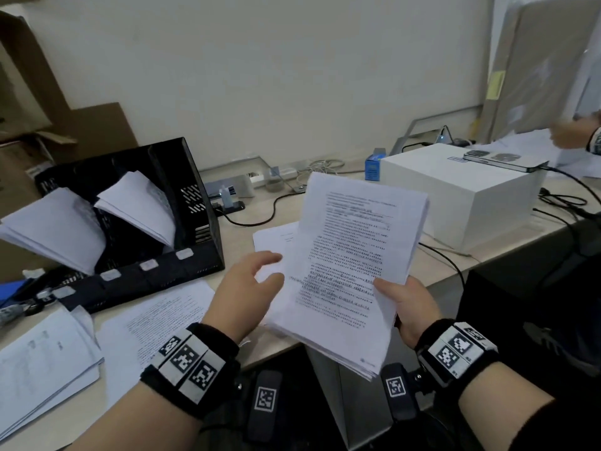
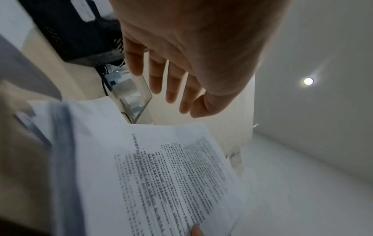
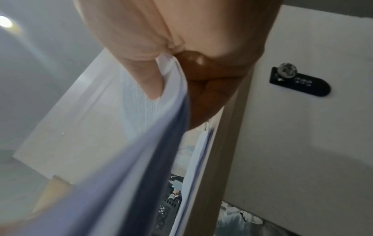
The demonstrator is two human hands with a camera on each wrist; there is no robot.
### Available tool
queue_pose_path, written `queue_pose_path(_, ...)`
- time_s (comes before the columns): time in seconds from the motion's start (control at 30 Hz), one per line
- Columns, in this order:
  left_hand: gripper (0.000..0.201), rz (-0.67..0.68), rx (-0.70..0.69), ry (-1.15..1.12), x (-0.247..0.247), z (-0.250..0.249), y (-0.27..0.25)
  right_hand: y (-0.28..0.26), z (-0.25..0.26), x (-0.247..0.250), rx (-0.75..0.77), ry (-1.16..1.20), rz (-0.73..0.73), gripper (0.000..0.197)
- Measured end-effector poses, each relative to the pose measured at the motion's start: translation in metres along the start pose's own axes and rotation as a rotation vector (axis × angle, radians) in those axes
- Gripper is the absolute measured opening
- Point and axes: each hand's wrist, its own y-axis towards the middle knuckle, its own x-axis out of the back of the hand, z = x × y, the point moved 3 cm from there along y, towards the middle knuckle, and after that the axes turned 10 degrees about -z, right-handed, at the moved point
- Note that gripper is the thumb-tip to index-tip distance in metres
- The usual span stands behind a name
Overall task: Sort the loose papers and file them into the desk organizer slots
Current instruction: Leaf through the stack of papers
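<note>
My right hand (image 1: 401, 302) grips a thick stack of printed papers (image 1: 344, 271) by its lower right edge, thumb on top, and holds it tilted above the desk's front edge. In the right wrist view the thumb (image 3: 145, 76) presses the stack (image 3: 125, 159) against the curled fingers behind it. My left hand (image 1: 250, 288) hovers open just left of the stack with fingers straight and spread (image 2: 173, 79), holding nothing; the printed stack (image 2: 161, 175) lies below it. The black desk organizer (image 1: 136, 229) stands at the left with two sheaves of white sheets (image 1: 136, 203) leaning in its slots.
Loose printed sheets (image 1: 156, 317) and a thicker pile (image 1: 42, 362) lie on the desk (image 1: 240, 236) in front of the organizer. More sheets (image 1: 276, 239) lie under the held stack. A white box (image 1: 465, 193) with a phone on it stands right. Cables, a power strip and another person's hand (image 1: 572, 133) are behind.
</note>
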Motion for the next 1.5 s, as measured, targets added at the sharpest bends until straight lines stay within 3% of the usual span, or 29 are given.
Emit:
queue_pose_path(0.07,0.051,-0.007,0.062,0.001,0.007,0.005,0.003,-0.007,0.005,-0.009,0.006,0.024,0.058,0.023)
queue_pose_path(0.13,0.055,0.033,0.16,-0.058,0.009,0.013,0.003,-0.015,0.007,-0.019,-0.011,0.075,0.117,0.026)
queue_pose_path(0.23,0.03,0.105,0.33,-0.242,0.009,0.03,-0.002,-0.026,0.012,-0.033,-0.041,0.165,0.191,0.03)
queue_pose_path(0.33,0.029,0.122,0.441,-0.389,0.015,0.038,-0.01,-0.034,0.015,-0.044,-0.053,0.221,0.249,0.038)
queue_pose_path(0.53,0.026,0.036,0.386,-0.525,0.036,0.049,-0.018,-0.036,0.016,-0.062,0.059,0.141,0.158,0.035)
queue_pose_path(0.67,0.023,-0.032,0.363,-0.569,0.047,0.058,-0.017,-0.04,0.015,-0.076,0.062,0.14,0.192,0.035)
queue_pose_path(0.8,0.018,-0.086,0.339,-0.607,0.055,0.062,-0.018,-0.042,0.013,-0.085,0.034,0.16,0.2,0.02)
queue_pose_path(1.1,0.024,0.014,0.47,-0.745,0.06,0.07,-0.016,-0.048,0.007,-0.098,0.0,0.206,0.208,0.016)
queue_pose_path(1.23,0.023,-0.014,0.419,-0.684,0.06,0.069,-0.016,-0.051,0.009,-0.101,0.006,0.201,0.232,0.016)
queue_pose_path(1.37,0.021,-0.051,0.379,-0.667,0.063,0.07,-0.016,-0.046,0.004,-0.1,-0.018,0.15,0.197,0.029)
queue_pose_path(1.5,0.032,-0.072,0.371,-0.674,0.062,0.073,-0.014,-0.041,0.003,-0.093,0.004,0.172,0.117,0.011)
